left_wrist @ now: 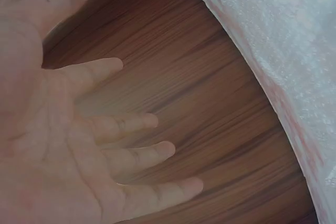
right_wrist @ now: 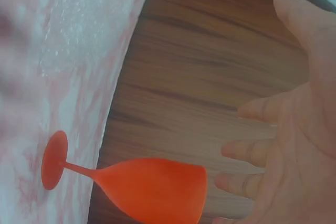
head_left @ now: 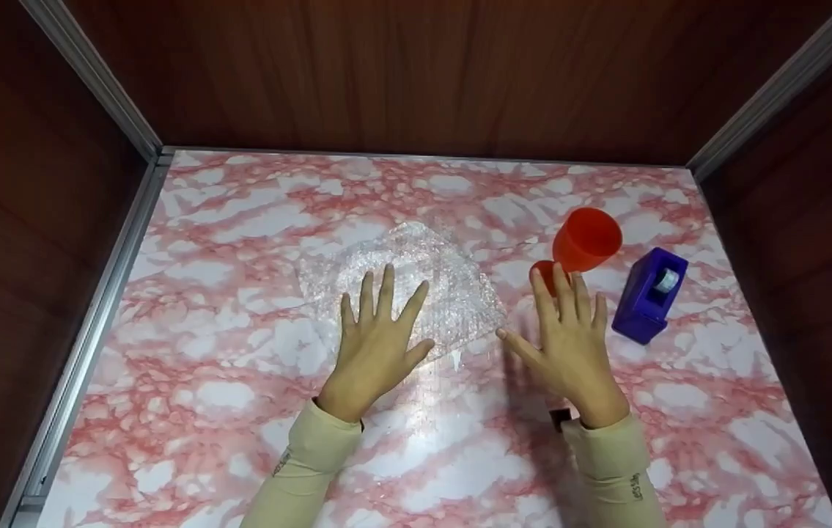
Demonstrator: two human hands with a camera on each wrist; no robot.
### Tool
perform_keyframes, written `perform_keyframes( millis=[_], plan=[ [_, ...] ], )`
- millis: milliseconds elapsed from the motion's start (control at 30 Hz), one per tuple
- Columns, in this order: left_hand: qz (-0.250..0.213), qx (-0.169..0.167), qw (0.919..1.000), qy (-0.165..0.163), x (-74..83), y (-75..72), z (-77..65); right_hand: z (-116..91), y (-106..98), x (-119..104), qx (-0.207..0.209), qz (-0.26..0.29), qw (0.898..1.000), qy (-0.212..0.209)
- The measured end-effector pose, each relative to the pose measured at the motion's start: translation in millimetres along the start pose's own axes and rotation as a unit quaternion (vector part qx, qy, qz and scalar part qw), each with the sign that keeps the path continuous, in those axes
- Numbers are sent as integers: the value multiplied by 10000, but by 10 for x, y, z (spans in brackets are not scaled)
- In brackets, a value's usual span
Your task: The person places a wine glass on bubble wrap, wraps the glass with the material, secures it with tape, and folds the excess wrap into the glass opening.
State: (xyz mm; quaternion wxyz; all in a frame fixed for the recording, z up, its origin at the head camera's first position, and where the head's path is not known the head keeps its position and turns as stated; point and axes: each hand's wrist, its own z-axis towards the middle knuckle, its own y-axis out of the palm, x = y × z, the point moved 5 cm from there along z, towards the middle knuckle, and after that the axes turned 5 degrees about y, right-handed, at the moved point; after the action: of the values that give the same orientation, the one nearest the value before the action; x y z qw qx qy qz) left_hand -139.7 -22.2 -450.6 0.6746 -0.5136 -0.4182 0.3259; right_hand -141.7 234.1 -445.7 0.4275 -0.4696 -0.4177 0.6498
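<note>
Both hands hover with fingers spread and hold nothing. In the head view the left hand (head_left: 375, 352) overlaps the lower left of a clear bubble wrap sheet (head_left: 452, 282) lying on the table. My right hand (head_left: 569, 352) is to the right of the sheet, its fingertips overlapping the base of a red goblet (head_left: 586, 238). The right wrist view shows the goblet (right_wrist: 152, 187) upright on its thin stem and round foot, apart from the fingers. Right of that hand lies a purple tape dispenser (head_left: 639, 308) with a roll of tape in it.
The table (head_left: 225, 440) has a red and white marbled top. Dark wooden panels (head_left: 416, 81) stand at the back and both sides, with metal rails (head_left: 93, 81) at the corners. A small dark object (head_left: 560, 419) shows beside the right wrist.
</note>
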Motion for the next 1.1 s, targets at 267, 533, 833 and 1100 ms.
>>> perform_keyframes(
  millis=[267, 533, 833, 1100],
  plan=[
    [38, -54, 9999, -93, -154, 120, -91, 23, 4, 175, 228, 389, 9986, 290],
    [-406, -321, 9981, -343, -361, 310, -241, 45, 76, 418, 426, 484, 9970, 428],
    [-840, -455, 9933, -644, -557, 525, -372, 148, 333, 851, -159, 1443, 9830, 1126],
    [-1317, -789, 9836, -943, -655, 679, -405, 340, 631, 1214, 42, 2868, 9329, 2179]
  ],
)
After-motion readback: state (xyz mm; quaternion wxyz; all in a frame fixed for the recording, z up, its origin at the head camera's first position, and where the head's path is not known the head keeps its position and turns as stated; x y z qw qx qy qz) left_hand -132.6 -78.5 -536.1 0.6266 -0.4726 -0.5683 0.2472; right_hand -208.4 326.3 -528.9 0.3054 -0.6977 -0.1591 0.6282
